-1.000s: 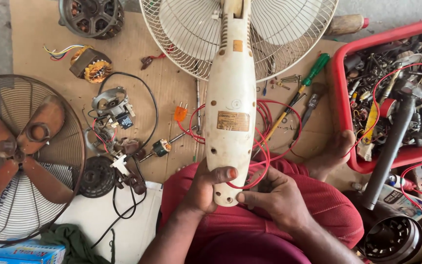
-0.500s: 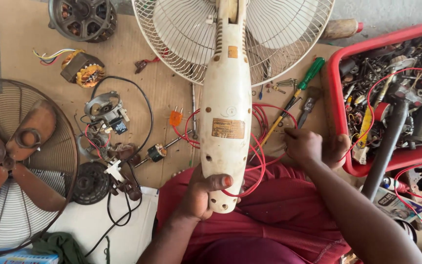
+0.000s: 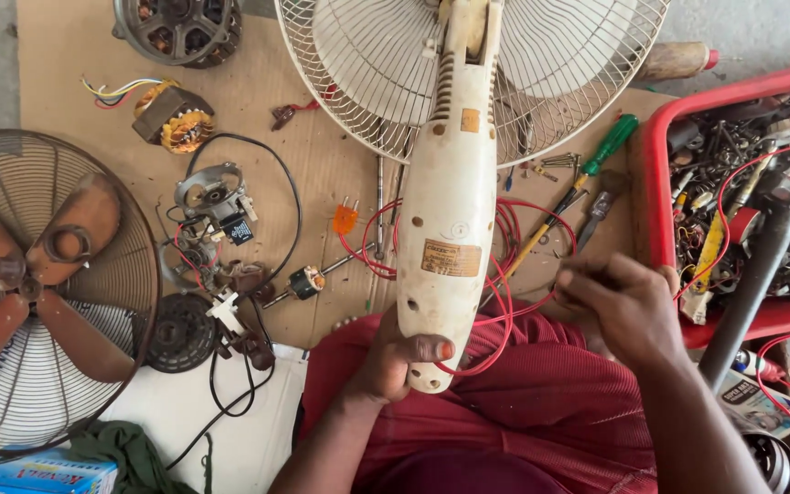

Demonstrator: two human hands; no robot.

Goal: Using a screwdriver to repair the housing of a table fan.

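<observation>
Big cream plastic fan body [image 3: 451,229] lies across my lap and the cardboard, and my left hand [image 3: 395,361] is wrapped tight round its bottom end. Right hand [image 3: 628,306] pinches the thin red wire [image 3: 505,320] just beside it.

Your left hand [image 3: 393,361] clasps the fan housing's [image 3: 450,229] near end, over your lap; your right hand [image 3: 628,306] lies right of it, just before the screwdriver [image 3: 578,183]; the tray [image 3: 656,210] sits farther right; the caged fan [image 3: 38,293] lies far left.
</observation>
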